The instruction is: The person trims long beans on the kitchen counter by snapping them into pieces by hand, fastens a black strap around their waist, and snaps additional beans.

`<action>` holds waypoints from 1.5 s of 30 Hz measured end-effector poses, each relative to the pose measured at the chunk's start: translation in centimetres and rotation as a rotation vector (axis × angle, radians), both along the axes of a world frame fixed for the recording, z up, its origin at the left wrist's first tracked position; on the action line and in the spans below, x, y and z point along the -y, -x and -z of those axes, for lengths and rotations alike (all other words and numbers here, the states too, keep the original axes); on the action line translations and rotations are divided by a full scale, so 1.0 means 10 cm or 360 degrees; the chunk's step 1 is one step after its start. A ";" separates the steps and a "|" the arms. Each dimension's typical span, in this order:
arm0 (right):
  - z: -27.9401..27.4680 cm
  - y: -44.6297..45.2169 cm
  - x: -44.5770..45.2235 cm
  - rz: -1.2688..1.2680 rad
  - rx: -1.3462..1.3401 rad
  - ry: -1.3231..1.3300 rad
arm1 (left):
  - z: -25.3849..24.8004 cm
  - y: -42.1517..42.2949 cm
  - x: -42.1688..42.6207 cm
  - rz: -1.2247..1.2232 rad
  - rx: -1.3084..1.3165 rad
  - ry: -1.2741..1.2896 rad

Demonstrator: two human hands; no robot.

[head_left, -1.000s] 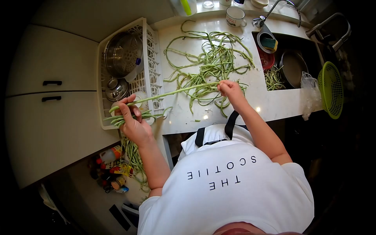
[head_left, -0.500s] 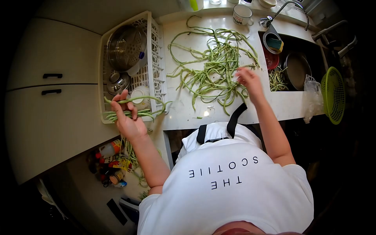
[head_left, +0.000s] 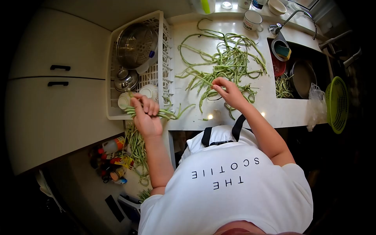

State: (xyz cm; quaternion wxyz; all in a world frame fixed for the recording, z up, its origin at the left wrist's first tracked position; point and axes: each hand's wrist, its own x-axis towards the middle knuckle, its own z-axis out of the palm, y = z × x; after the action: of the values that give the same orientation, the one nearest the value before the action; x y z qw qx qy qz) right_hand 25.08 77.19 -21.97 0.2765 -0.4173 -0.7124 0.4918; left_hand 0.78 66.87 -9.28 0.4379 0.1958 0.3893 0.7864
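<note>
My left hand [head_left: 146, 115] is closed round a small bunch of green long beans [head_left: 169, 114], whose ends stick out on both sides of the fist. It hovers by the front corner of the dish rack. My right hand [head_left: 228, 93] is at the near side of a loose, tangled pile of long beans [head_left: 231, 58] on the white counter. Its thumb and forefinger pinch together at a long bean [head_left: 201, 78] that stretches up and left from the fingertips. Another heap of long beans [head_left: 137, 147] lies below my left forearm.
A white dish rack [head_left: 167, 66] with a steamer pot [head_left: 137, 47] and bowls stands at the left. On the right is a sink with a pan [head_left: 303, 78], cut beans [head_left: 282, 87] and a faucet [head_left: 276, 28]. A green basket [head_left: 337, 105] and a mug [head_left: 252, 20] stand nearby.
My right hand has moved left and toward me, from open above the pile to a pinch at a bean. My left hand has closed more tightly round its bunch. The view has shifted slightly.
</note>
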 end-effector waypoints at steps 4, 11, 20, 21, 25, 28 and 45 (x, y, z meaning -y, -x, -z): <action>-0.49 0.01 0.09 0.0003 -0.0579 0.0229 | 0.30 -0.17 -0.11 0.0253 -0.0213 0.0490; -0.91 0.00 0.35 -0.0179 -0.0079 -0.0351 | 0.01 -0.50 -0.33 0.0289 -0.0191 0.0281; -0.97 -0.12 0.45 -0.0211 -0.0131 -0.0189 | 0.05 -0.42 -0.32 0.0228 -0.0332 0.0278; -0.97 -0.13 0.45 -0.0225 -0.0143 -0.0163 | 0.05 -0.43 -0.32 0.0227 -0.0333 0.0279; -1.00 -0.14 0.47 -0.0222 -0.0110 -0.0197 | 0.06 -0.43 -0.33 0.0205 -0.0290 0.0315; -0.95 -0.13 0.43 -0.0289 -0.0089 -0.0299 | 0.06 -0.45 -0.32 0.0318 -0.0224 0.0339; -1.38 -0.20 -0.18 0.0503 -0.1101 -0.0040 | 0.25 -0.66 -0.27 0.1135 -0.0978 0.0697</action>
State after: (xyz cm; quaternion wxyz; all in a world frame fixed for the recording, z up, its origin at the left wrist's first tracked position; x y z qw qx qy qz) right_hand 27.04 79.03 -8.14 0.5782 -0.3278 -0.5098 0.5462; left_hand 7.34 69.57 -11.82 0.5749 0.4418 0.5645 0.3947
